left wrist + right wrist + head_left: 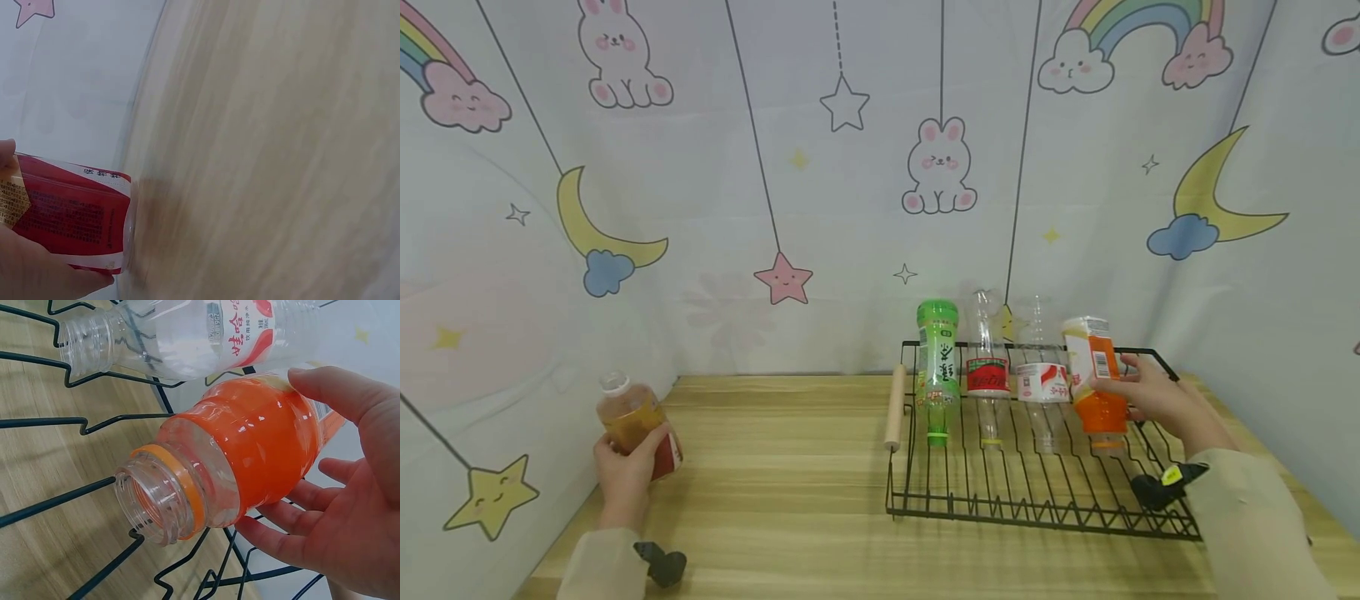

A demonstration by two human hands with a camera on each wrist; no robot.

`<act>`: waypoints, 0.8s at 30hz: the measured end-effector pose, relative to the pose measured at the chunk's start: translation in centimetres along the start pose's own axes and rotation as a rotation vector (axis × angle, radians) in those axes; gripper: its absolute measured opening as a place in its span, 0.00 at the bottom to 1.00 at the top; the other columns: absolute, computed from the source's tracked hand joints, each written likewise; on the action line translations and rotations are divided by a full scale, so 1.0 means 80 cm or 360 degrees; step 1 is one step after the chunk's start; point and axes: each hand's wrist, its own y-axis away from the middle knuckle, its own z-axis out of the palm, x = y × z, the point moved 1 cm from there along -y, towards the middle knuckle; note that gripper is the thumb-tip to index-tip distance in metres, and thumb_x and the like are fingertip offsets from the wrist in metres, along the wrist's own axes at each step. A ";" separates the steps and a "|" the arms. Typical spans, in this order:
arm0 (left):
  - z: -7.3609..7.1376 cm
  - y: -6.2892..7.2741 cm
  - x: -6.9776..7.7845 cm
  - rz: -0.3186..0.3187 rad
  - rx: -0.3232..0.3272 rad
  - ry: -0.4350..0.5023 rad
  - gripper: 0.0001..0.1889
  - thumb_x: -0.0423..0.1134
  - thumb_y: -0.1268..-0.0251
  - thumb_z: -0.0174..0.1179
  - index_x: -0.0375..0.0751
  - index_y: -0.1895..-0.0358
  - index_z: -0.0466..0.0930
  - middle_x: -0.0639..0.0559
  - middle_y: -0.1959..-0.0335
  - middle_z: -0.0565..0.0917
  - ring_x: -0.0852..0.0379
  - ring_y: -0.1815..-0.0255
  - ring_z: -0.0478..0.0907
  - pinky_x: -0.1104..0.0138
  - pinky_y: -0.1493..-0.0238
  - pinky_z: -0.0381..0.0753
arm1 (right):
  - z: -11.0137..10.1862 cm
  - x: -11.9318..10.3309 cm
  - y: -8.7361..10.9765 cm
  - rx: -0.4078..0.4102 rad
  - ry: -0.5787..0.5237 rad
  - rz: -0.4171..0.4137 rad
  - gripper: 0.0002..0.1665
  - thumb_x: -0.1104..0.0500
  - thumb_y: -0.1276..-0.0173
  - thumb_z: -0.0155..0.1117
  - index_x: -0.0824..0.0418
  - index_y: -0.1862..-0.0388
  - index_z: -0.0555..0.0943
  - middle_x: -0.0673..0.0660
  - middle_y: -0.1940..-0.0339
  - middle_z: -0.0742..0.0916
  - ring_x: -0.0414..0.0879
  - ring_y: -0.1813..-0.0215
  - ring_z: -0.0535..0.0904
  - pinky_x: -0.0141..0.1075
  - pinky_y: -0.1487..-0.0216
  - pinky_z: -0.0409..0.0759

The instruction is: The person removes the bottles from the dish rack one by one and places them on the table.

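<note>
On the left, my left hand (628,467) grips a clear plastic drink bottle (634,417) with a yellow and red label, tilted, its uncapped neck up. The left wrist view shows the red part of its label (69,215) and its base close to the tabletop. My right hand (1157,396) has its thumb and fingers around an orange-labelled bottle (1097,367) at the right of a black wire rack (1000,508). That bottle slants with its open neck (150,500) low on the wires, its base up and back.
Left of it in the rack lean a green tea bottle (938,358), a clear red-labelled bottle (988,375) and a clear white-and-red-labelled bottle (1042,383). A wooden handle (896,408) marks the rack's left side. A patterned curtain (850,208) hangs behind the wooden table (775,500).
</note>
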 end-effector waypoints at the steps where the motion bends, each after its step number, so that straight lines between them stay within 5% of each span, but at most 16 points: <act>1: 0.000 0.000 0.000 0.0004 -0.0002 -0.0002 0.50 0.45 0.41 0.65 0.37 0.25 0.39 0.37 0.25 0.49 0.42 0.26 0.51 0.52 0.26 0.54 | 0.000 0.001 0.000 -0.0012 -0.0007 -0.0010 0.59 0.42 0.27 0.52 0.74 0.28 0.25 0.85 0.31 0.51 0.76 0.34 0.61 0.62 0.40 0.71; 24: -0.001 -0.001 -0.002 0.0022 -0.0045 -0.0064 0.51 0.47 0.39 0.64 0.39 0.24 0.35 0.36 0.24 0.47 0.42 0.25 0.50 0.52 0.25 0.51 | 0.003 0.007 -0.002 -0.0051 -0.0071 -0.0056 0.58 0.42 0.28 0.55 0.71 0.26 0.28 0.84 0.31 0.52 0.74 0.36 0.65 0.56 0.45 0.77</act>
